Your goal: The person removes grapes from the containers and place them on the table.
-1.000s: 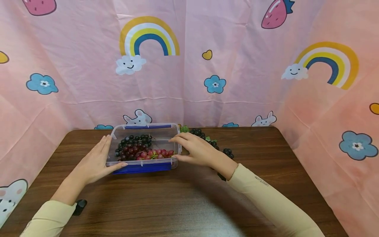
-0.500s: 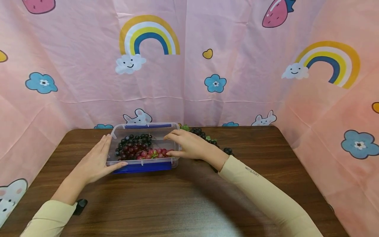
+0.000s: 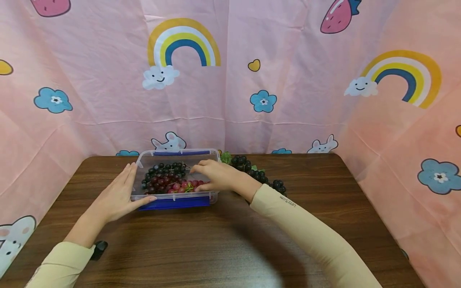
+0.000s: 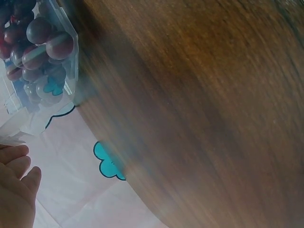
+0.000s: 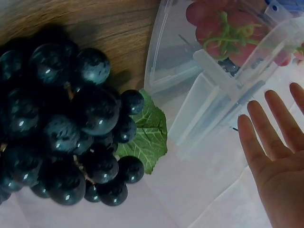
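A clear plastic box [image 3: 173, 196] stands on a blue lid at the back middle of the wooden table [image 3: 223, 240]. It holds dark grapes [image 3: 163, 172] and red grapes [image 3: 183, 186]. My left hand [image 3: 120, 194] lies flat against the box's left wall, thumb at the front corner. My right hand [image 3: 212, 176] reaches over the right rim into the box, fingers straight above the grapes. The right wrist view shows that palm [image 5: 275, 156] spread beside the box [image 5: 190, 71]. A loose bunch of dark grapes [image 3: 259, 174] lies on the table right of the box.
The loose bunch [image 5: 71, 128] has a green leaf [image 5: 147, 137] next to the box's corner. A small black object [image 3: 98, 249] lies by my left sleeve. Pink printed cloth [image 3: 288, 100] walls the table on three sides.
My right hand has slid left from the box's right wall to inside the box, over the grapes. The left hand and the box have stayed put.
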A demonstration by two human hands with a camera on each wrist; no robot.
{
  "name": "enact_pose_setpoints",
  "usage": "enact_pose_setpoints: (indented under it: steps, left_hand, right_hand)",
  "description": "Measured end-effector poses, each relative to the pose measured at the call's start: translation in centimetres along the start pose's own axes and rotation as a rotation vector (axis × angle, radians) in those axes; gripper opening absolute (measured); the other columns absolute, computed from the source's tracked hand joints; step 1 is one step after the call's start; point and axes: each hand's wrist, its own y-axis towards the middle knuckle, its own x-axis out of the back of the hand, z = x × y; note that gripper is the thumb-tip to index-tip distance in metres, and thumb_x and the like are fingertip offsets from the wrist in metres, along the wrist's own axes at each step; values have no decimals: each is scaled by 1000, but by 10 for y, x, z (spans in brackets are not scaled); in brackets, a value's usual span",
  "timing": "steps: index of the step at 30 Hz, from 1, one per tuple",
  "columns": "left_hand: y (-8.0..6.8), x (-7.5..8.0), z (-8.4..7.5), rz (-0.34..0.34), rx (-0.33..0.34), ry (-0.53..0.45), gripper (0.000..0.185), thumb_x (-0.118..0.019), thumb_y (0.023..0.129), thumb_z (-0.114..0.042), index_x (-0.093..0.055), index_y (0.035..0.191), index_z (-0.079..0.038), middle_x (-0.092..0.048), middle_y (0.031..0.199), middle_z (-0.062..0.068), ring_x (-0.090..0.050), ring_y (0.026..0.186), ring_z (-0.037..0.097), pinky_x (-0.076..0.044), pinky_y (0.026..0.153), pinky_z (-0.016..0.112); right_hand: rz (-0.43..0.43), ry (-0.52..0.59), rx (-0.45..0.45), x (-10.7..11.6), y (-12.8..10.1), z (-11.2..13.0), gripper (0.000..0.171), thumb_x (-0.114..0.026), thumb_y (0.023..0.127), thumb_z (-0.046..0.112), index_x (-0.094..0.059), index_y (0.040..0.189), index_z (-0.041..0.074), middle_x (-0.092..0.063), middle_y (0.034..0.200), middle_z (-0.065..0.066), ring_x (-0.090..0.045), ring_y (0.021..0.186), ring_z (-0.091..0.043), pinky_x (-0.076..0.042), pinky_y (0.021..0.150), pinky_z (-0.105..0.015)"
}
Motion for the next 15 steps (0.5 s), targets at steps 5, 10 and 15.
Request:
enact_pose_setpoints:
  steps: [5,10,15]
  left_hand:
    - [0,0,0,-6,-2,-1,128,-68,92,-69,5,166,6,-5,171,37,-9,159,54,-24,120,74]
    - [0,0,-1,-13,-2,2,129,-69,91,-69,4,166,6,-7,170,38,-12,158,55,-25,119,75]
    - [0,-2,1,-19,-3,8,129,-69,91,-70,3,166,6,-8,170,38,-13,157,55,-25,119,75]
  right_hand:
    - [42,22,-10,-5,10,-1,55,-74,101,30,-57,150,13,-59,149,-9,-56,139,-25,-50,114,-37]
    - [45,61,-1,-13,20,-3,54,-75,101,28,-57,149,10,-60,149,-10,-58,137,-25,-51,112,-35]
    - [53,112,19,-20,25,-4,53,-74,101,26,-58,149,12,-62,148,-10,-62,133,-23,-51,111,-33]
